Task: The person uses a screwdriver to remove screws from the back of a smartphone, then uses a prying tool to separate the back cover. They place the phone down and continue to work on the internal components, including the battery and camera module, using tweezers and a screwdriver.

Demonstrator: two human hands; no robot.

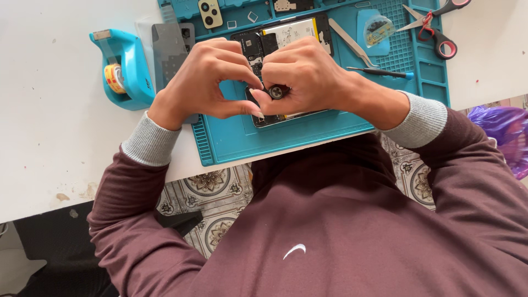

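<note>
White and lightly stained, the desk (49,159) carried one teal repair mat (308,132) at its middle, and patterned floor tiles (212,190) showed below the near edge.

One opened smartphone (278,36) lay on the mat with its back removed, so its battery and dark circuit parts showed. Both hands met over its near half. The left hand (206,80) was curled, thumb and forefinger pinched together at the phone's middle. The right hand (305,77) was closed around a small round black part (276,92), which sat between its fingers just above the phone. Whether that part was a tool's end or a loose piece could not be told, and the hands hid most of the phone's lower half.

One blue tape dispenser (125,69) stood on the left of the desk, just beside one dark flat panel (169,49) that lay at the mat's left edge. At the far edge lay one pale camera cover (210,13), cut off at the top. To the right of the phone lay one pair of metal tweezers (350,41), one thin screwdriver with a blue end (379,72), and one clear blue pick (375,30). One pair of scissors (434,27) with red and black handles lay far right, partly cut off. One purple bag (503,132) showed at the right edge, its contents unclear.
</note>
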